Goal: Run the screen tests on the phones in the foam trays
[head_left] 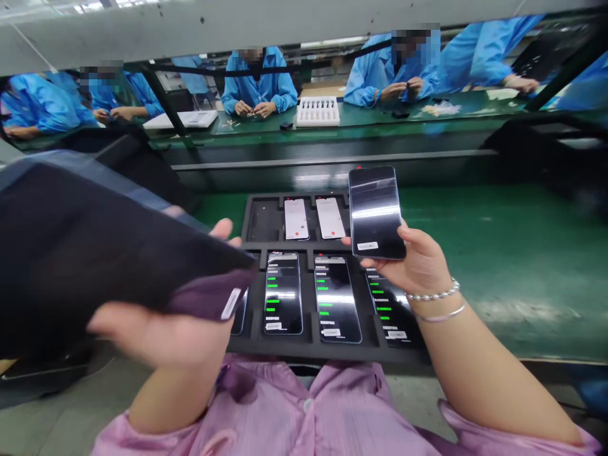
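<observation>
Close to the camera at left, my left hand [175, 339], blurred, is closed around a smartphone [118, 253]. Its dark screen is tilted and very large in view, with purple reflected near a white label at one corner. To the right, my right hand [418, 256] grips another smartphone [377, 209] upright by its lower part, dark screen facing me, a white label near the bottom. Below both hands lies a black compartment tray [308, 248]. Its front row holds several phones [284, 294] showing green and white text; two phones with white screens [296, 218] lie in the back row.
The tray rests on a green work table [489, 253]. Black bins [560, 149] stand at the right, with more dark boxes at left. Beyond a rail, co-workers in blue coats [259, 82] handle small parts beside a white rack [318, 112]. A grey beam crosses overhead.
</observation>
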A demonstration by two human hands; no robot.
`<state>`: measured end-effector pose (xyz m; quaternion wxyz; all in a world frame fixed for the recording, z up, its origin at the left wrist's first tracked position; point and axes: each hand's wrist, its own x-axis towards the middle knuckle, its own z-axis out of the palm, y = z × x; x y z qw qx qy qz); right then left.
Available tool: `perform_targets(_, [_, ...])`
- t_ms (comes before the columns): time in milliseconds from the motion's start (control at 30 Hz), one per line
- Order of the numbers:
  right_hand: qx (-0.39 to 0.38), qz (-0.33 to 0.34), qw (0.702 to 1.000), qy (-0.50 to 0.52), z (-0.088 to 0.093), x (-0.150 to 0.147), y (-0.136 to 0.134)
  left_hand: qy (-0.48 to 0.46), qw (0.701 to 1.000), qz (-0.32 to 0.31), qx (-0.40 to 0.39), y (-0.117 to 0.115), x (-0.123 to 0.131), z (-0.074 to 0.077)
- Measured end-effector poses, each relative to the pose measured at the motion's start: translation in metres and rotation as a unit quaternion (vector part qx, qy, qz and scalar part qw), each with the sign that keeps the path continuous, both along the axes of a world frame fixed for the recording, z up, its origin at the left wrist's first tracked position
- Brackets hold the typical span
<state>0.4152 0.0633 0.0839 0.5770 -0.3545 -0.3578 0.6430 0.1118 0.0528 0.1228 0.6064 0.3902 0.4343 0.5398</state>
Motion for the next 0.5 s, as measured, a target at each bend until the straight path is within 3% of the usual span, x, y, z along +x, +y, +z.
perform_targets(100, [-0.014,0.027,1.0,0.001,-0.006,-0.002,-0.004,-0.121,0.99,0.077,0.016,0.03,0.014,-0.012])
perform_targets(167, [-0.013,0.024,1.0,-0.014,-0.008,-0.004,-0.008,-0.173,0.981,0.075,-0.037,0.045,0.024,-0.024])
perform_targets(267, [-0.01,-0.005,0.999,-0.041,-0.009,-0.009,-0.012,-0.18,0.976,-0.017,-0.119,0.049,0.032,-0.04])
perform_targets(400, [-0.012,-0.024,0.999,-0.046,-0.011,-0.015,-0.015,-0.205,0.956,-0.187,-0.094,0.03,0.027,-0.046])
perform_targets(500, [-0.018,-0.037,0.998,-0.053,-0.012,-0.017,-0.018,-0.197,0.942,-0.259,-0.077,0.019,0.023,-0.043])
